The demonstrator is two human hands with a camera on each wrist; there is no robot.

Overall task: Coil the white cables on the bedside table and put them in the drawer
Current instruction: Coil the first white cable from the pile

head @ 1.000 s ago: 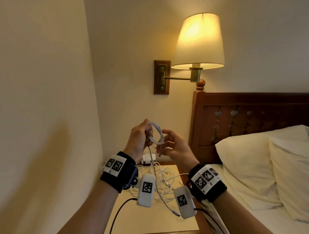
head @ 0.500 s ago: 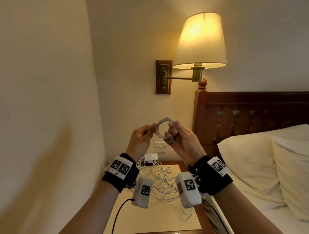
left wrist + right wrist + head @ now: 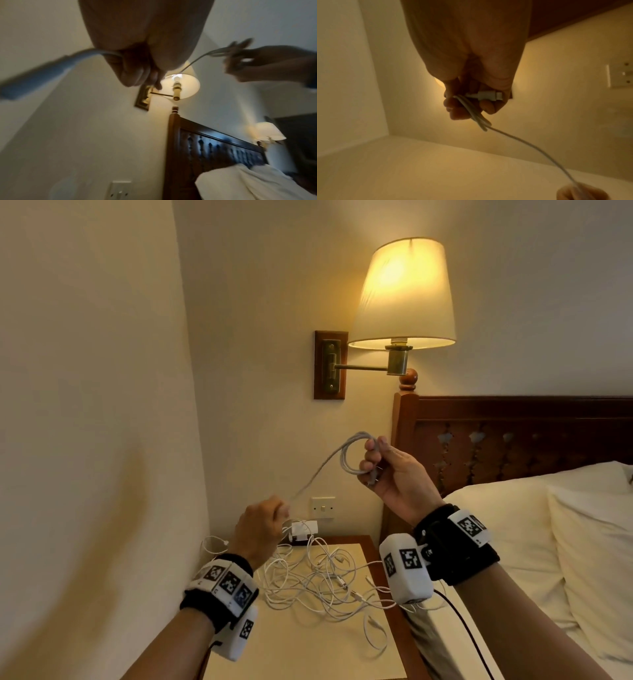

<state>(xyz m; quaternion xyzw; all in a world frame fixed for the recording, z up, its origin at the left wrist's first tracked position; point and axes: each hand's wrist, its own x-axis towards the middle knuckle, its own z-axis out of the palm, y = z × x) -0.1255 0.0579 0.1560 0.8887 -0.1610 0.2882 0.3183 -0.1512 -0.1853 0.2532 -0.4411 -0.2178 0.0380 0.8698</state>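
Holding a small coil of white cable (image 3: pixel 352 455) up in the air, the right hand (image 3: pixel 399 479) has its fingers curled round the loops, and the right wrist view shows a white connector (image 3: pixel 483 96) tucked under the thumb against the strands. From the coil a single straight run of the same cable slants down to the left hand (image 3: pixel 262 529), which is lower and nearer the bedside table (image 3: pixel 308 645) and pinches the free end with curled fingers; in the left wrist view a blurred plug end (image 3: pixel 34 79) sticks out past that fist.

The other white cables (image 3: pixel 322 580) lie in a loose tangle on the pale top of the bedside table, below both hands, with a white charger block (image 3: pixel 303 530) at the back edge of the table by the wall. Above the table a lit wall lamp (image 3: pixel 404 292) hangs, a wall switch (image 3: pixel 323 507) sits just over the table's back edge, and the wooden headboard (image 3: pixel 513 440) and pillows (image 3: pixel 548 542) stand to the table's right.
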